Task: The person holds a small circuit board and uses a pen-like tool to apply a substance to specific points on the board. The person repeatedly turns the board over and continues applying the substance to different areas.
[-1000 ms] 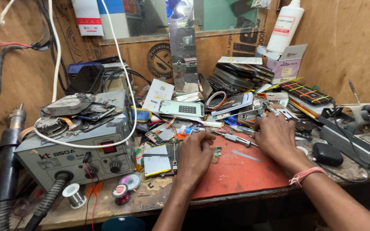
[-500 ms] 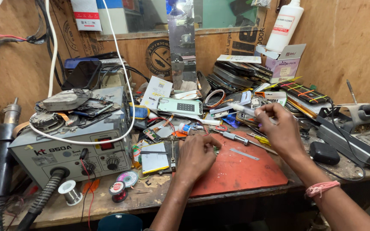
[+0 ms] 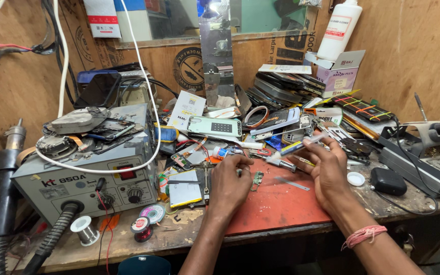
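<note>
My left hand (image 3: 232,181) rests with curled fingers on the red work mat (image 3: 276,209), next to a small green circuit board (image 3: 257,178) and a metal board holder (image 3: 205,175). My right hand (image 3: 327,168) is raised above the mat's right side and pinches a thin syringe-like tube with a blue and yellow band (image 3: 301,145), its tip pointing up to the right. A screwdriver (image 3: 283,164) and flat metal tweezers (image 3: 291,183) lie on the mat between the hands. A pink thread band circles my right wrist (image 3: 365,234).
A grey hot-air rework station (image 3: 85,178) with hose stands left, with solder spools (image 3: 85,229) in front. Phone parts and a pale green phone back (image 3: 215,126) pile up behind the mat. A black box (image 3: 388,181), white cap (image 3: 355,178) and iron stand (image 3: 434,137) sit right.
My right hand has lifted off the clutter behind the mat and come back toward me holding the thin tube. My left hand has stayed on the mat, shifting slightly.
</note>
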